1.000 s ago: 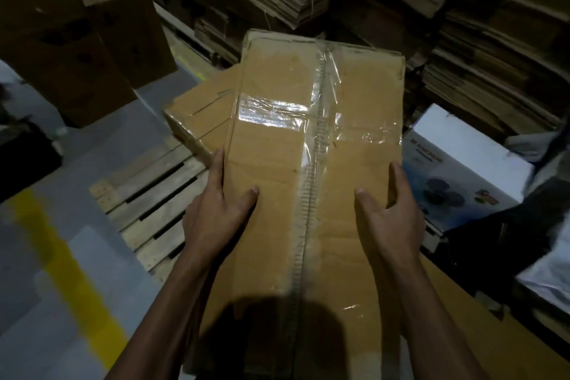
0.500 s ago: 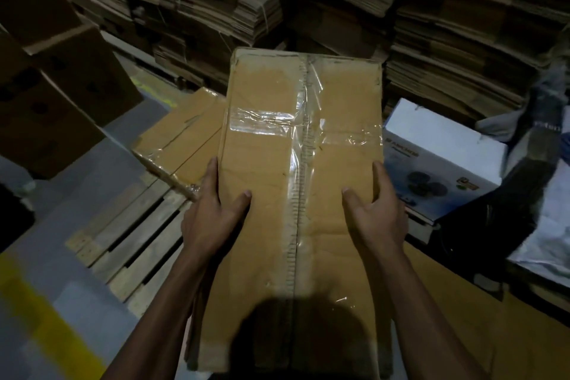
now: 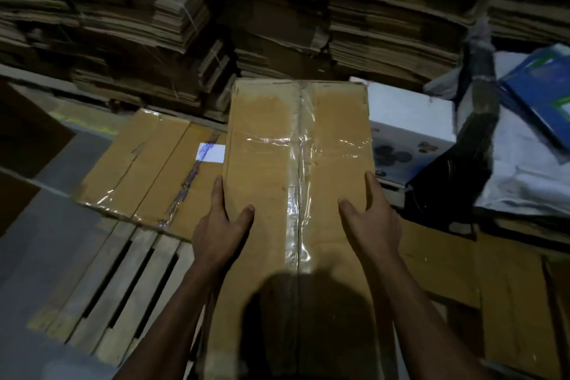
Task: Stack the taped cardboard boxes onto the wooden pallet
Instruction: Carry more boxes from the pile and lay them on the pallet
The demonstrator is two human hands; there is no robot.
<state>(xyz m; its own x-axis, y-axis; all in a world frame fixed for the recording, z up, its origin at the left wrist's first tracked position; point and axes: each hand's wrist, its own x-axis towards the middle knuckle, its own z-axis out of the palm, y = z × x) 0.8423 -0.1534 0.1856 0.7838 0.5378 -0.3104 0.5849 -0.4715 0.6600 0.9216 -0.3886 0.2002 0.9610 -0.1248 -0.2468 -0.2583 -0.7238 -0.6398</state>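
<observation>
Hands (image 3: 296,225) hide box (image 3: 297,148) sides; box covers much of pallet (image 3: 123,281).

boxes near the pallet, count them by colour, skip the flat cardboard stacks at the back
Brown taped boxes: 2, the held box and the box on the pallet
White boxes: 1, the white box on the right
Blue boxes: 1, the blue box, cut off at the right edge
Total: 4
</observation>
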